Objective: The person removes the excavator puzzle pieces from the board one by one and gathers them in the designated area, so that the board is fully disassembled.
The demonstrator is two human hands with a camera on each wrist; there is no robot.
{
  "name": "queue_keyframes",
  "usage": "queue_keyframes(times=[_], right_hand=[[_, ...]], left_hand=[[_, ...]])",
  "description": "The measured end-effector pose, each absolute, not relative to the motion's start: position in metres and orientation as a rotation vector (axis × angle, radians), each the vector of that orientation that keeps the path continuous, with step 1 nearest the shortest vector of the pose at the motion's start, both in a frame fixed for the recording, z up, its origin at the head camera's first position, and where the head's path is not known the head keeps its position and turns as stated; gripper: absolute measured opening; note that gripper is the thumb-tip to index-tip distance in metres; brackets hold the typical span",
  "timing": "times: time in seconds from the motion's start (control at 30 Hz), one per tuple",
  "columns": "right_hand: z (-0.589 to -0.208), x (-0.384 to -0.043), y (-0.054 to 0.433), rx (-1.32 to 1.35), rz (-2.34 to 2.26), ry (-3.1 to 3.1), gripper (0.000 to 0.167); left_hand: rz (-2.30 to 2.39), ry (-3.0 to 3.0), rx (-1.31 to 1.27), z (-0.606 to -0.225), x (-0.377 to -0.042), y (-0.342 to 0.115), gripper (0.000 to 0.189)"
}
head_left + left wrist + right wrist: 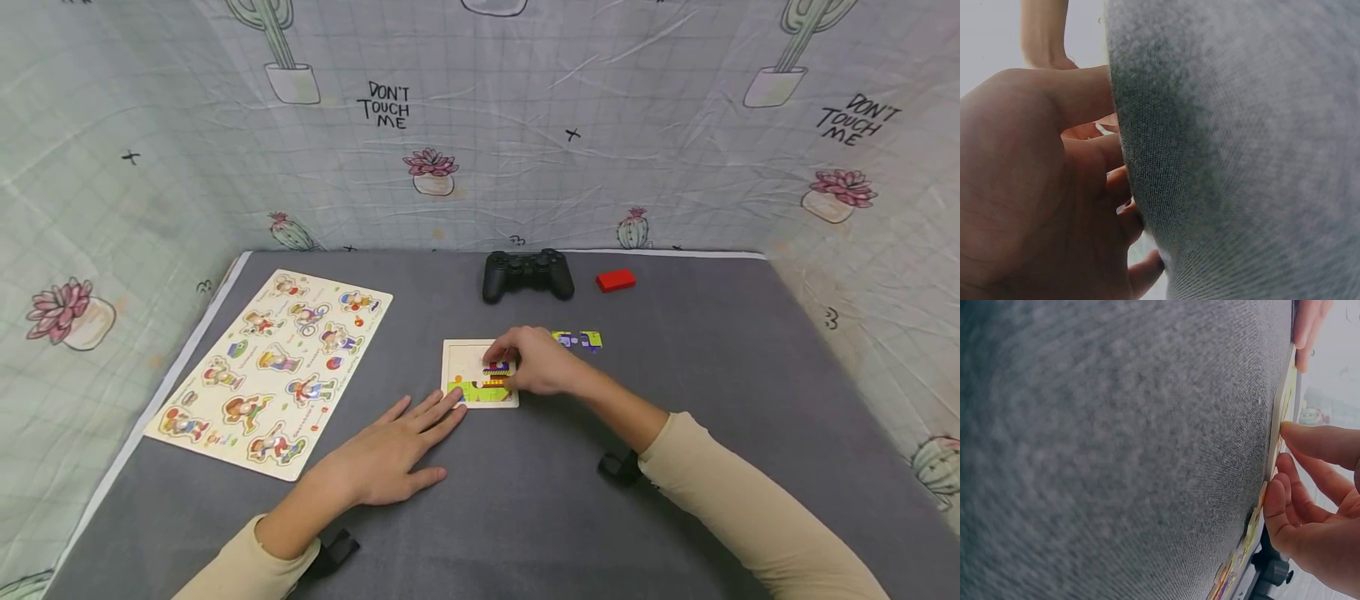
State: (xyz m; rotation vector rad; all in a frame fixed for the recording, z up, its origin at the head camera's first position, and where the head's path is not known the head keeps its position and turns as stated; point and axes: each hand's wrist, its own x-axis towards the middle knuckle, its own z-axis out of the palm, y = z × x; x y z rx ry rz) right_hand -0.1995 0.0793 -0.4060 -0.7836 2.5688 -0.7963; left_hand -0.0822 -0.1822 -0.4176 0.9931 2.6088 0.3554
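Observation:
A small square puzzle board (457, 358) with a pale wooden frame lies on the table, green, yellow and red pieces along its lower part. My left hand (390, 454) rests flat with fingers spread, its fingertips on the board's lower left corner. Over the board's right side my right hand (543, 362) bends thumb and fingers about a colourful puzzle piece (497, 367), partly hidden by the fingers. The right wrist view shows the right hand's thumb (1316, 439) at the board's surface. In the left wrist view the left hand (1029, 175) lies against grey cloth.
Loose puzzle pieces (588, 340) lie just right of the board. Behind it are a black game controller (528, 275) and a red block (616, 280). A large picture board (247, 371) with cartoon figures occupies the left of the grey table (712, 375). Printed cloth hangs around.

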Motion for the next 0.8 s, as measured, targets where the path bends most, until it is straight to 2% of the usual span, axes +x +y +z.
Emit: queue_keyframes(times=[0.8], right_hand=[[-0.4020,-0.1924,0.0725,-0.836,-0.737,2.629,0.037]], left_hand=[[0.360,2.609,1.003,-0.4151,-0.0810,-0.1827,0.076]])
